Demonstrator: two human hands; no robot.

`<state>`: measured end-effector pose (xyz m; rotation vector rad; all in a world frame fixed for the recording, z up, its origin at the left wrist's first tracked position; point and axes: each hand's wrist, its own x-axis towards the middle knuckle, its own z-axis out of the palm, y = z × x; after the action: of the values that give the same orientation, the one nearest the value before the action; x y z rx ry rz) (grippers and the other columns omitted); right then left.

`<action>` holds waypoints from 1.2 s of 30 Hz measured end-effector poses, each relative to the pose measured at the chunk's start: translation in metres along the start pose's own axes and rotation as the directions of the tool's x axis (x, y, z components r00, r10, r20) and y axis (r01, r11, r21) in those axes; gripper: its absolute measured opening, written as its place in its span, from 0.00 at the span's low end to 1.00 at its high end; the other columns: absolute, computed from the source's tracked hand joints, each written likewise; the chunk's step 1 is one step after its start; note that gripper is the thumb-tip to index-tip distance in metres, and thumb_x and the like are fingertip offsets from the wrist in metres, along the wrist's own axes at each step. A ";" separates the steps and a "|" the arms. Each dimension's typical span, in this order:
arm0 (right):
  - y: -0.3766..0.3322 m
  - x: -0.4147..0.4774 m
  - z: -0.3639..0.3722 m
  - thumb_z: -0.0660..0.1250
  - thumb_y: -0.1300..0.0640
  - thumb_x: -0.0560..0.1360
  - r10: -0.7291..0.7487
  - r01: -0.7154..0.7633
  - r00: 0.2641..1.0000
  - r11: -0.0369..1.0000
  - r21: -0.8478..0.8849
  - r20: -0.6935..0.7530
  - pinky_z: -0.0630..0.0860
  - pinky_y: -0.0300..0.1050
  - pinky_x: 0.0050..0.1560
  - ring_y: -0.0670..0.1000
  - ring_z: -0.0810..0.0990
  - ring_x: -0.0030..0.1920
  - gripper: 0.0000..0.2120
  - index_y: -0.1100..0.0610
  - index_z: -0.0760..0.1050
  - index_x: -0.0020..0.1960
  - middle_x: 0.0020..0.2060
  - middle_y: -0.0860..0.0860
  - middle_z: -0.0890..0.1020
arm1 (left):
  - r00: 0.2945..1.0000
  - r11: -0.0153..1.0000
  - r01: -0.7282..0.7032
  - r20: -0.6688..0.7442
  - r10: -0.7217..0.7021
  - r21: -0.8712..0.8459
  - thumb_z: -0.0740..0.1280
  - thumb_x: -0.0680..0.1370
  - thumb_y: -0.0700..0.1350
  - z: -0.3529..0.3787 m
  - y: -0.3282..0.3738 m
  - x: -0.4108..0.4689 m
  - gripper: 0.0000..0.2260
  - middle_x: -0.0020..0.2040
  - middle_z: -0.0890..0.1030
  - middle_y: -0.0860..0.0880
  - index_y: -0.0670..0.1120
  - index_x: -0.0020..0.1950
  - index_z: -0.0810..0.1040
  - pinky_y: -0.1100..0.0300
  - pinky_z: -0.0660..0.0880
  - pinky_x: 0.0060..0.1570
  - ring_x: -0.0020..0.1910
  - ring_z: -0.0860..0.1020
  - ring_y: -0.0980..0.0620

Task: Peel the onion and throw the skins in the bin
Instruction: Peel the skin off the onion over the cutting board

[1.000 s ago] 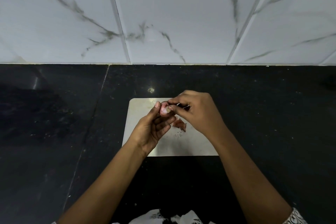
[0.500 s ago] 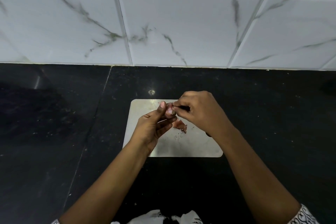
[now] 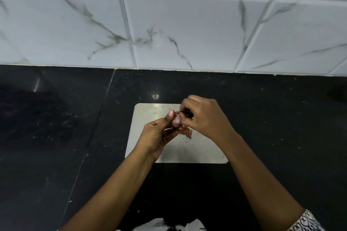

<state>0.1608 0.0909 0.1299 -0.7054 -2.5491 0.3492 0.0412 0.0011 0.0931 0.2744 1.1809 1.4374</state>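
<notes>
A small pinkish onion (image 3: pixel 176 120) is held over the steel cutting board (image 3: pixel 150 116). My left hand (image 3: pixel 159 135) grips it from below, thumb up against its left side. My right hand (image 3: pixel 204 118) comes in from the right with curled fingers and pinches the skin at the onion's top. Something dark shows between those fingers; I cannot tell what it is. Reddish-brown peeled skins (image 3: pixel 186 131) and small crumbs lie on the board just under my hands. No bin is in view.
The board lies on a black stone counter (image 3: pixel 56 137) against a white marble-tiled wall (image 3: pixel 178 24). White patterned cloth (image 3: pixel 159 226) shows at the bottom edge.
My hands stay joined on the onion over the board, with only small finger shifts. The view has tilted slightly.
</notes>
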 end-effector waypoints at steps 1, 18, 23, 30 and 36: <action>0.001 0.000 0.000 0.71 0.57 0.68 0.049 -0.049 0.999 0.996 0.075 -0.005 0.75 0.43 0.33 0.48 0.76 0.33 0.05 0.58 0.77 0.39 0.35 0.51 0.79 | 1.000 1.000 0.005 0.012 -0.005 0.002 0.69 0.67 0.53 0.000 0.000 0.000 0.17 0.38 0.85 0.44 0.40 0.44 0.83 0.64 0.80 0.39 0.38 0.84 0.52; 0.022 -0.009 0.023 0.67 0.63 0.73 0.627 -0.545 0.765 0.507 0.668 0.148 0.81 0.38 0.38 0.48 0.82 0.38 0.02 0.61 0.79 0.43 0.38 0.55 0.82 | 0.988 0.987 -0.006 0.152 0.031 -0.161 0.65 0.70 0.36 -0.013 -0.003 0.002 0.16 0.50 0.84 0.43 0.38 0.57 0.78 0.64 0.80 0.39 0.46 0.84 0.50; 0.020 -0.013 0.026 0.64 0.65 0.75 0.694 -0.552 0.695 0.351 0.757 0.185 0.81 0.39 0.37 0.43 0.80 0.32 0.05 0.60 0.78 0.43 0.35 0.53 0.80 | 0.989 0.979 -0.007 0.140 0.036 -0.205 0.61 0.74 0.31 -0.021 -0.011 0.004 0.14 0.51 0.84 0.42 0.38 0.57 0.78 0.62 0.81 0.42 0.47 0.84 0.49; 0.016 -0.013 0.024 0.64 0.64 0.76 0.700 -0.549 0.675 0.266 0.792 0.234 0.82 0.47 0.40 0.44 0.79 0.30 0.07 0.57 0.78 0.42 0.35 0.52 0.80 | 0.998 0.975 -0.022 0.054 0.035 -0.223 0.59 0.78 0.32 -0.032 -0.018 0.012 0.13 0.57 0.82 0.42 0.40 0.58 0.78 0.63 0.80 0.44 0.50 0.83 0.51; 0.023 -0.019 0.031 0.64 0.63 0.75 0.693 -0.596 0.689 0.376 0.709 0.213 0.81 0.40 0.36 0.44 0.80 0.33 0.05 0.58 0.78 0.44 0.37 0.49 0.81 | 1.000 0.958 -0.018 -0.014 0.015 -0.285 0.59 0.79 0.34 -0.040 -0.024 0.016 0.12 0.56 0.82 0.40 0.40 0.59 0.78 0.62 0.81 0.45 0.51 0.83 0.49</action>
<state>0.1689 0.0963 0.0884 -1.2937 -1.5981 1.4661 0.0216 -0.0092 0.0495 0.0750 0.9667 1.6037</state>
